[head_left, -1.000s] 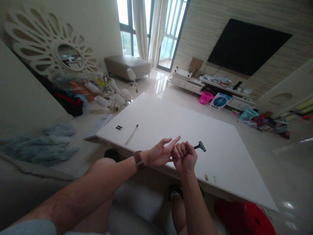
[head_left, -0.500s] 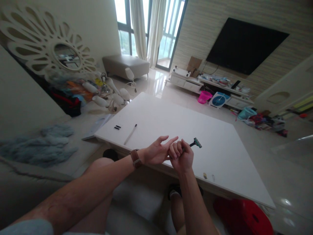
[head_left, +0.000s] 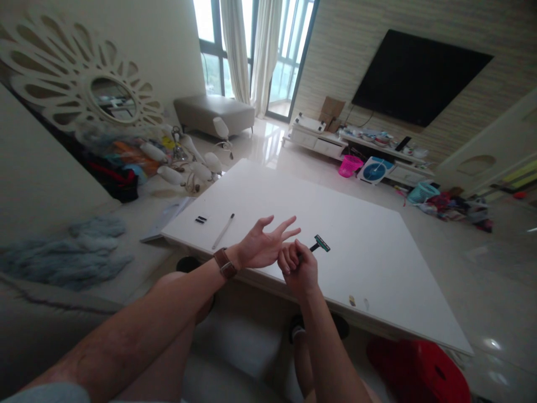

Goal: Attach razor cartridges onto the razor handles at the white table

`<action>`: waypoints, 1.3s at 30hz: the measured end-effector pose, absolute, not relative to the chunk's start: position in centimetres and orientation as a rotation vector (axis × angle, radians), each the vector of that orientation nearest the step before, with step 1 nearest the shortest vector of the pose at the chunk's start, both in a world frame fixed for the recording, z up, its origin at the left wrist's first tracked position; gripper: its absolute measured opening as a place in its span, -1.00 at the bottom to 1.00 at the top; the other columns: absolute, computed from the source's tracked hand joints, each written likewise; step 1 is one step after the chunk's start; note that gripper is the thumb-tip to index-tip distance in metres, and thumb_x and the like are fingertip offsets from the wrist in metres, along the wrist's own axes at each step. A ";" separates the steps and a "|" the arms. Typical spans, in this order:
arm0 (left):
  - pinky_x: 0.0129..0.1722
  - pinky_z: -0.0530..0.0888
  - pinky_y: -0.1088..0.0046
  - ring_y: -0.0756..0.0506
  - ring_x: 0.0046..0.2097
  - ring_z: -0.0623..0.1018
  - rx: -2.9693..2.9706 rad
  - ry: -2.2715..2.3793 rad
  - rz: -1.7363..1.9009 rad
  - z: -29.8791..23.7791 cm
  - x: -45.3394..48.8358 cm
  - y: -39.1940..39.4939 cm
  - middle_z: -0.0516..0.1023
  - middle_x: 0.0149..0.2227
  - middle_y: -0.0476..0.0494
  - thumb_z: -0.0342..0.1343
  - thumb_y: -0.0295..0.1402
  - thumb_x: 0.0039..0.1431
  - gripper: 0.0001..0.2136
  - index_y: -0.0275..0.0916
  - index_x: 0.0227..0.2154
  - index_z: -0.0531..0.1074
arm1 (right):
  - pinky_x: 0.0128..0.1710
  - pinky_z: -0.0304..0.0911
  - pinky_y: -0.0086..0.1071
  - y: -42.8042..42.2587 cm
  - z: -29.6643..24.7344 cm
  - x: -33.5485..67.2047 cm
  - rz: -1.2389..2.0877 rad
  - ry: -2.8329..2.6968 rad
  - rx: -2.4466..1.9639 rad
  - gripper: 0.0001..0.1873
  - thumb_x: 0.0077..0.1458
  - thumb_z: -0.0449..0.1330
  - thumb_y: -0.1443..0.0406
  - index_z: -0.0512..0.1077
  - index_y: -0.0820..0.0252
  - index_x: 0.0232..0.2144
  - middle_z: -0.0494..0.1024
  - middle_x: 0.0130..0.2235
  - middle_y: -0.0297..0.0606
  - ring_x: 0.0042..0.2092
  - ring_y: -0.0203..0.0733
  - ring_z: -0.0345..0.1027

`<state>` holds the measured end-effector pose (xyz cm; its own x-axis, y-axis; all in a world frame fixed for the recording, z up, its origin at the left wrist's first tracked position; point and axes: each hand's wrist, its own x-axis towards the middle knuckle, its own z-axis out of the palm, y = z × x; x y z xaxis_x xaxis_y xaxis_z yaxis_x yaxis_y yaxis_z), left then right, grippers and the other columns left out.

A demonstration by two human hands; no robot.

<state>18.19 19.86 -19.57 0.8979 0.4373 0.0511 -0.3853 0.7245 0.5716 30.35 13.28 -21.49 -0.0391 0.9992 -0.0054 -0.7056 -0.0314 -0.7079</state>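
My right hand (head_left: 298, 268) is closed round the handle of a razor (head_left: 322, 243), whose dark green head sticks out past the fist to the right. Most of the handle is hidden by the fingers. Beside the fist, my left hand (head_left: 262, 244) is open, palm turned up and fingers spread, with nothing in it. The two hands are close together above the near edge of the white table (head_left: 356, 224); whether they touch I cannot tell. A brown watch strap (head_left: 225, 264) circles the left wrist.
A toothbrush-like stick (head_left: 224, 231) and two small black pieces (head_left: 201, 220) lie at the table's left. Two small flat items, one brownish (head_left: 352, 300) and one clear (head_left: 366, 304), lie near its front edge. A red stool (head_left: 415, 369) stands at the lower right.
Both hands have shifted slightly left, the razor with the right one. My left fingers have spread wider, drawing away from the right fist.
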 end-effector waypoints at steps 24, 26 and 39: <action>-0.09 0.41 0.18 -0.14 -0.18 0.53 1.094 0.445 0.332 -23.9 22.5 19.6 0.50 -0.14 -0.22 0.14 -0.10 0.13 -0.65 -0.24 -0.14 0.47 | -0.47 0.18 -0.42 14.5 -23.9 34.8 0.842 -0.789 -1.479 -0.79 0.01 0.21 0.11 0.46 0.12 -0.40 0.45 -0.32 -0.33 -0.33 -0.22 0.29; -0.14 0.44 0.20 -0.08 -0.31 0.55 1.190 0.409 0.299 -24.0 22.1 19.9 0.51 -0.22 -0.19 0.13 -0.15 0.15 -0.69 -0.28 -0.16 0.45 | -0.46 0.19 -0.40 14.5 -24.2 34.6 0.920 -0.823 -1.466 -0.75 0.00 0.22 0.08 0.45 0.15 -0.44 0.46 -0.38 -0.31 -0.35 -0.21 0.30; -0.38 0.43 0.45 0.03 -0.44 0.52 1.415 0.701 0.605 -23.1 16.3 23.3 0.53 -0.33 -0.09 0.05 -0.38 0.23 -0.89 -0.23 -0.32 0.20 | -0.28 0.34 -0.34 17.6 -24.2 30.9 0.845 -0.839 -1.334 -0.48 -0.07 0.35 0.10 0.37 0.13 -0.08 0.48 -0.04 -0.19 -0.13 -0.15 0.43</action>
<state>16.29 23.29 -23.07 0.6639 0.7439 -0.0762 0.0335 0.0722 0.9968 30.87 17.64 -24.17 0.4611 0.8868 0.0296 -0.0363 0.0522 -0.9980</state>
